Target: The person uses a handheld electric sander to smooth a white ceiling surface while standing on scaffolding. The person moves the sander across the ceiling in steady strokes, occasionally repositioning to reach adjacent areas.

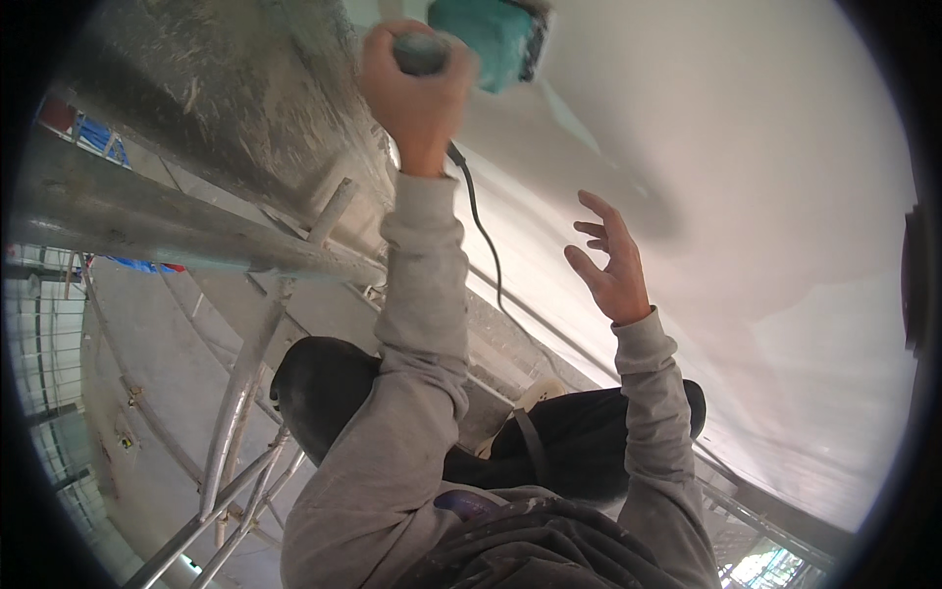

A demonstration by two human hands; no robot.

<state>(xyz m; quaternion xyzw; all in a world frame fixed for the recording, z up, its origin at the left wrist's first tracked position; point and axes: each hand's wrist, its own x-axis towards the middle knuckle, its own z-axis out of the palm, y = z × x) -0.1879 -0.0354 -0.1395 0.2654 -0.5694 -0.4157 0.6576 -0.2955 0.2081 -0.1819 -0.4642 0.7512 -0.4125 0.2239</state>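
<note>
- The person is wearing a grey paint-flecked sweatshirt [412,530] and dark trousers [579,442], and is standing raised on a metal scaffold [235,393] whose tubes are running along the left side, with the concrete floor far below; that height is putting the white wall [765,245] within arm's reach.
- The right hand [613,260] is hanging empty, fingers spread wide and slightly curled, just beside the white wall without clearly touching it; it seems to be feeling or steadying near the worked patch, though contact cannot be told.
- The left hand [417,93] is closing fully around the dark grip of a teal power sander [491,39], arm stretched high so the tool's pad is pressing toward the wall at the upper edge of the view.
- The teal power sander is looking boxy, with a teal plastic body and a darker base; its top is cut off by the frame.
- A black power cord [481,236] is trailing down from the grip past the wrist, hanging loose between the arms, clear of the pad.
- The rough grey concrete beam [226,108] is running beside the smooth wall, on the far left.
</note>
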